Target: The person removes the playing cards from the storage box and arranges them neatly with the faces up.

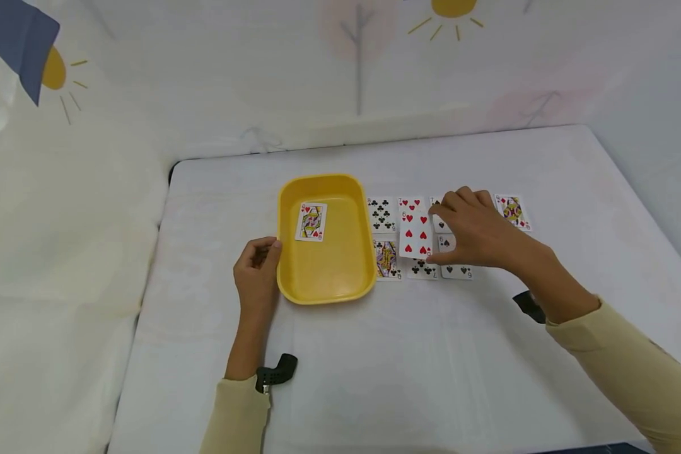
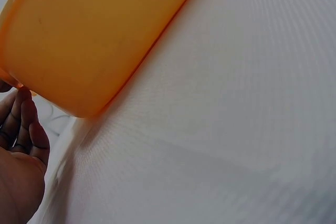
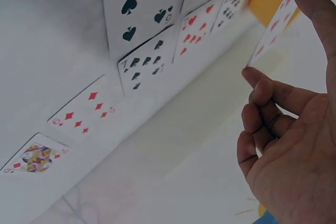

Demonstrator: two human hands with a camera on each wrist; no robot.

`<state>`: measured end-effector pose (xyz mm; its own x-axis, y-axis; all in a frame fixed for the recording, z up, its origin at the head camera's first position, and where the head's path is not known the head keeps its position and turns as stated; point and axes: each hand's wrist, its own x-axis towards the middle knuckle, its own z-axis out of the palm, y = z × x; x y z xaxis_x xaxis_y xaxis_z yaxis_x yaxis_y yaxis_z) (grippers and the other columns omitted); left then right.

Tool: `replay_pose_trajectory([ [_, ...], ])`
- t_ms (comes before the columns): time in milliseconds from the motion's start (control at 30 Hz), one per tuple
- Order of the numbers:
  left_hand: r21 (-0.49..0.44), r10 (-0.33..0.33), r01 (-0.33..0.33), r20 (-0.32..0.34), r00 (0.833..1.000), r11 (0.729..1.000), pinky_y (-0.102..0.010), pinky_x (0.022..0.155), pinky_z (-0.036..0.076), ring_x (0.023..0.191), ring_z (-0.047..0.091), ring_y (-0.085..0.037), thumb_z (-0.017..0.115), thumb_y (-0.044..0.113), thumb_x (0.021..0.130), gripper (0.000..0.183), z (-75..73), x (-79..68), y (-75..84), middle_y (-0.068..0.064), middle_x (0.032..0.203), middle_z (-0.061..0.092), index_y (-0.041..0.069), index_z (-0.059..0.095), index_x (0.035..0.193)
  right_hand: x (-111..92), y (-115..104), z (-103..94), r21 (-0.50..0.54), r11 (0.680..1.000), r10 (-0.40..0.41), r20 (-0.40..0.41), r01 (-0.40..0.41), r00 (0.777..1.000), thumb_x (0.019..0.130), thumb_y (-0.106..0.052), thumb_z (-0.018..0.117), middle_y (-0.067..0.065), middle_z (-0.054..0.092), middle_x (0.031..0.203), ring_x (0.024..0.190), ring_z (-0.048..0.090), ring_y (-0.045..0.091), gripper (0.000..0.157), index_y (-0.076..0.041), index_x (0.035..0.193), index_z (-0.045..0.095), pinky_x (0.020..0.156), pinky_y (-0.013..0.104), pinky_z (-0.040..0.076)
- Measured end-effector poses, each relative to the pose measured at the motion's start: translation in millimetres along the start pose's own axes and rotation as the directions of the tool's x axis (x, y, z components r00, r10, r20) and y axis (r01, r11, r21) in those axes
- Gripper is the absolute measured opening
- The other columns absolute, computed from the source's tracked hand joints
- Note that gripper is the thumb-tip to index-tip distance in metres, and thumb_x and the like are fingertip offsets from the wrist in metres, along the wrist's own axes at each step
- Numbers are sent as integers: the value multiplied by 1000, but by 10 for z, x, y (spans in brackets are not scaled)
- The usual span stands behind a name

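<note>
My right hand (image 1: 479, 230) pinches a six of hearts playing card (image 1: 416, 234) by opposite edges between thumb and index finger, above the laid-out cards. In the right wrist view the same card (image 3: 274, 27) is seen nearly edge-on. A yellow tray (image 1: 326, 277) lies left of the cards, with one queen of hearts (image 1: 311, 222) inside. At the tray's left rim my left hand (image 1: 255, 271) grips with thumb and fingers; the left wrist view shows its fingertips against the rim. My right hand partly covers the six of spades (image 1: 456, 271).
Face-up cards stand in two rows: eight of clubs (image 1: 382, 214), seven of hearts (image 1: 410, 203), seven of spades (image 3: 144, 64), queen of clubs (image 1: 386, 258), seven of clubs (image 1: 422, 269). Farther right are a six of diamonds (image 3: 84, 109) and queen of diamonds (image 1: 512, 211). White cloth (image 1: 374, 366) covers the table.
</note>
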<state>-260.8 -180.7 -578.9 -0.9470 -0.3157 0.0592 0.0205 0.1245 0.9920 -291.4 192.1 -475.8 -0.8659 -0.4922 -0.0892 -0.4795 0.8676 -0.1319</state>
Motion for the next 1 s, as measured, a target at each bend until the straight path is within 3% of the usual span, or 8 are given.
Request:
replay_pose_trajectory([
  [333,5,-18,18,5,1000,1000,-22,75,47,88,57,-18,68,25,97,27,3,6,28,-9,101,65,2,70,112,-197,227,36,0,1000,18,-14,-18,1000,63,-49,92,10,54,112,110,42,31,83,-1,124,61,90,52,31],
  [600,40,-42,42,3,999,998,-21,74,47,84,56,-15,64,17,98,24,27,-95,344,-10,99,65,-4,67,111,-341,399,74,9,999,40,1,-40,999,63,-45,92,10,54,110,110,41,32,78,-2,121,61,94,54,28],
  [1000,34,-43,42,6,999,999,-21,74,47,85,56,-16,65,18,98,25,24,-96,336,-10,99,65,-3,67,111,-571,653,131,-24,993,119,57,-117,991,65,-46,91,14,53,113,115,40,37,79,-3,124,61,89,56,29],
])
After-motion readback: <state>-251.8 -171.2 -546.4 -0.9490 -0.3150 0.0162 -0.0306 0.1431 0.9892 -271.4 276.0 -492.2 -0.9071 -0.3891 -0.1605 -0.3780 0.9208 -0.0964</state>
